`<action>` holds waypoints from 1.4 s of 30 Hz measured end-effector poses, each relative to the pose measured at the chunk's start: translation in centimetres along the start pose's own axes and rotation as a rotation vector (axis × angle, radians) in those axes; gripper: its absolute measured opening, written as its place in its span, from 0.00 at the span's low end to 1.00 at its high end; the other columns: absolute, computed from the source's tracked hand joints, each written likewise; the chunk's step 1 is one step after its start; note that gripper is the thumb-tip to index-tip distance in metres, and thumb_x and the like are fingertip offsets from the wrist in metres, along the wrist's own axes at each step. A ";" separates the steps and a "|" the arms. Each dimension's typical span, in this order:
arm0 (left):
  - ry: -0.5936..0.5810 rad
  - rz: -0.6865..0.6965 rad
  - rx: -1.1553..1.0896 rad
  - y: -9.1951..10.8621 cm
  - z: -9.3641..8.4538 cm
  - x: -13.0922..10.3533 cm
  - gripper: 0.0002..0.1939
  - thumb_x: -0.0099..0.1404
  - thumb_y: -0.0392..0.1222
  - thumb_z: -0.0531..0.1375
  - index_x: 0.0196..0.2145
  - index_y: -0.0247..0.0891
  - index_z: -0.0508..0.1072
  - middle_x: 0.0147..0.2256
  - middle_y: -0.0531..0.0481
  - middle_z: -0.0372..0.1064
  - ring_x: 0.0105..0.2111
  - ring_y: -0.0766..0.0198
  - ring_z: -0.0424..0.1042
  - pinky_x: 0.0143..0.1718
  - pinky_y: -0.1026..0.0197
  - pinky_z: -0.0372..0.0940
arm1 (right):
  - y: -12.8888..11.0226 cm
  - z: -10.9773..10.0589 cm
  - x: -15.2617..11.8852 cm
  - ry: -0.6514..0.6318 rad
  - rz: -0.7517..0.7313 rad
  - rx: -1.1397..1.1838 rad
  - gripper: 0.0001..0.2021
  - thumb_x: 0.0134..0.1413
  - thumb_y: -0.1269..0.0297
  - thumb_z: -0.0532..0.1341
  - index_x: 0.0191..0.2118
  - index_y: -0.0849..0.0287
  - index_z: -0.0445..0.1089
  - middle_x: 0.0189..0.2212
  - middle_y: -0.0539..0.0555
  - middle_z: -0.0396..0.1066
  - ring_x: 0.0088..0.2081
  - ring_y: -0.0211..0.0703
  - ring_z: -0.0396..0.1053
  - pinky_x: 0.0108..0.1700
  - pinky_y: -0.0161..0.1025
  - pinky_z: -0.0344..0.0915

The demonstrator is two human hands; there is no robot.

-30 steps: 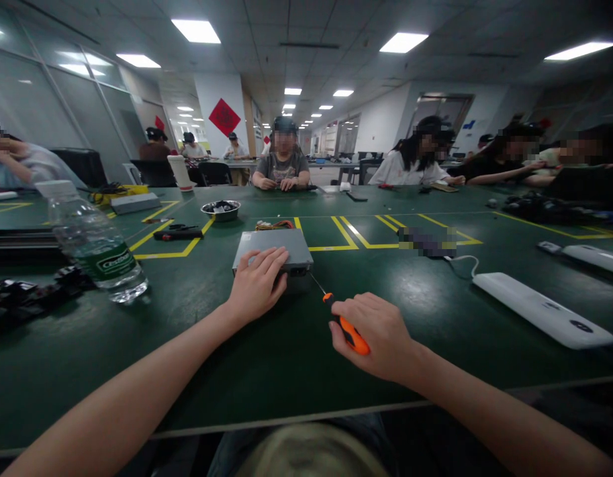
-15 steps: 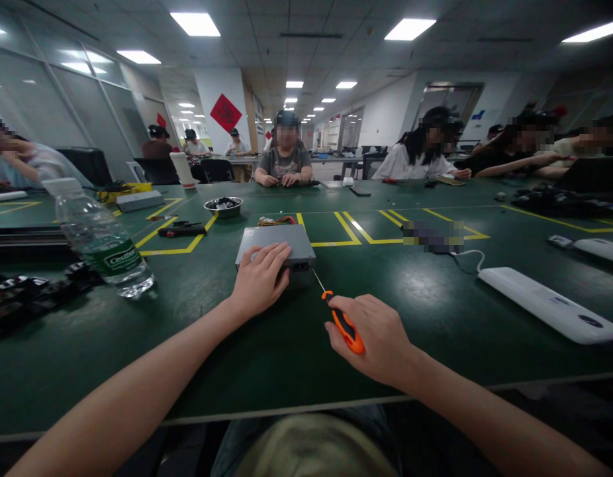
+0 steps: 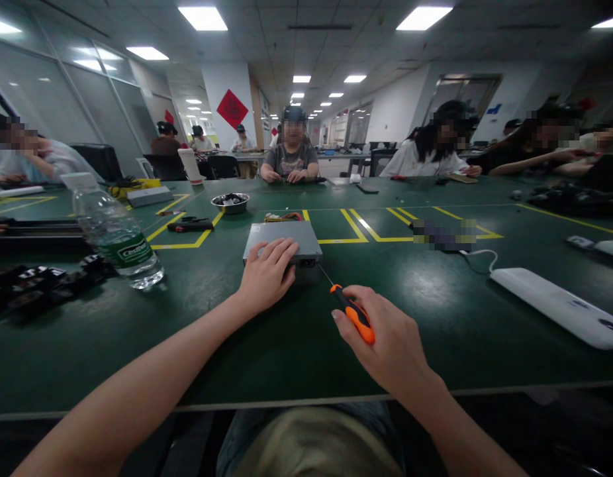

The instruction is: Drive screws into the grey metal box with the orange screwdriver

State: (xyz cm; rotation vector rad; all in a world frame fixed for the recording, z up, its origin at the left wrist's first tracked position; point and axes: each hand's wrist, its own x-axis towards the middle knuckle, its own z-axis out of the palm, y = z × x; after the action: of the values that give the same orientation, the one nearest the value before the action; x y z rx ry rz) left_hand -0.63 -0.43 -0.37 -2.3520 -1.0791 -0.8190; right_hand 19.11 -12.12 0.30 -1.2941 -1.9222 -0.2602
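Note:
A grey metal computer power supply unit (image 3: pixel 286 233) lies on the green table in front of me, its socket side facing me. My left hand (image 3: pixel 267 273) holds it, fingers stretched over the top and thumb at the front edge. An orange and black screwdriver (image 3: pixel 353 314) is in my right hand (image 3: pixel 386 334), between thumb and fingers, with the grip fairly loose. Its thin shaft slants up to the front right corner of the unit, below the socket. Whether the tip sits in a screw is too small to tell. Coloured cables (image 3: pixel 285 217) come out behind the unit.
Left stand a water bottle (image 3: pixel 130 248) and black parts (image 3: pixel 43 285). Beyond are a metal bowl (image 3: pixel 230 203), a black tool (image 3: pixel 190 225) and a white cup (image 3: pixel 190 167). A white power bank (image 3: pixel 555 305) with a cable lies right. Several people sit around the table.
The view has swung slightly left, so everything appears further right. My right hand has turned, and its fingers have loosened round the screwdriver handle. My left hand stays on the power supply unit.

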 end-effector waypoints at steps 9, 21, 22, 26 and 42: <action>-0.008 -0.007 0.009 -0.1 0.1 -0.1 0.20 0.65 0.40 0.50 0.55 0.39 0.61 0.56 0.44 0.61 0.55 0.54 0.59 0.55 0.48 0.50 | -0.6 0.9 -1.1 0.089 -0.024 -0.020 0.05 0.56 0.69 0.52 0.36 0.59 0.64 0.28 0.53 0.68 0.29 0.41 0.66 0.32 0.37 0.63; -0.017 0.010 0.063 -0.2 -0.3 -0.1 0.20 0.65 0.41 0.50 0.55 0.39 0.62 0.56 0.43 0.60 0.56 0.52 0.58 0.56 0.48 0.51 | -0.7 1.3 -1.5 0.127 0.139 0.003 0.08 0.58 0.61 0.53 0.37 0.60 0.64 0.25 0.51 0.69 0.25 0.39 0.68 0.27 0.34 0.61; -0.016 0.004 0.066 -0.2 -0.3 0.0 0.20 0.65 0.41 0.50 0.54 0.40 0.63 0.56 0.42 0.59 0.56 0.51 0.58 0.56 0.47 0.51 | -0.7 1.3 -1.5 0.126 0.102 -0.016 0.07 0.58 0.63 0.53 0.37 0.60 0.65 0.27 0.52 0.70 0.27 0.39 0.68 0.29 0.35 0.62; -0.023 -0.025 0.085 -0.2 -0.4 -0.1 0.20 0.65 0.43 0.51 0.54 0.43 0.63 0.56 0.42 0.60 0.56 0.50 0.58 0.55 0.45 0.51 | -1.0 1.4 -1.5 0.101 0.037 -0.062 0.06 0.56 0.68 0.53 0.37 0.60 0.66 0.29 0.54 0.68 0.31 0.42 0.66 0.33 0.38 0.63; -0.024 -0.058 0.053 -0.3 -0.3 -0.2 0.20 0.65 0.44 0.50 0.55 0.43 0.63 0.55 0.43 0.61 0.55 0.50 0.59 0.52 0.47 0.53 | -1.7 2.1 -1.5 0.040 0.012 -0.057 0.09 0.56 0.69 0.52 0.40 0.60 0.66 0.29 0.54 0.66 0.32 0.43 0.64 0.34 0.38 0.63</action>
State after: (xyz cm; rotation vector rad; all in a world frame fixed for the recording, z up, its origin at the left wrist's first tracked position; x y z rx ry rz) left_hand -1.05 -0.54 -0.23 -2.3017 -1.1696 -0.7744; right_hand 16.85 -12.74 -1.73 -1.3274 -1.8857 -0.3349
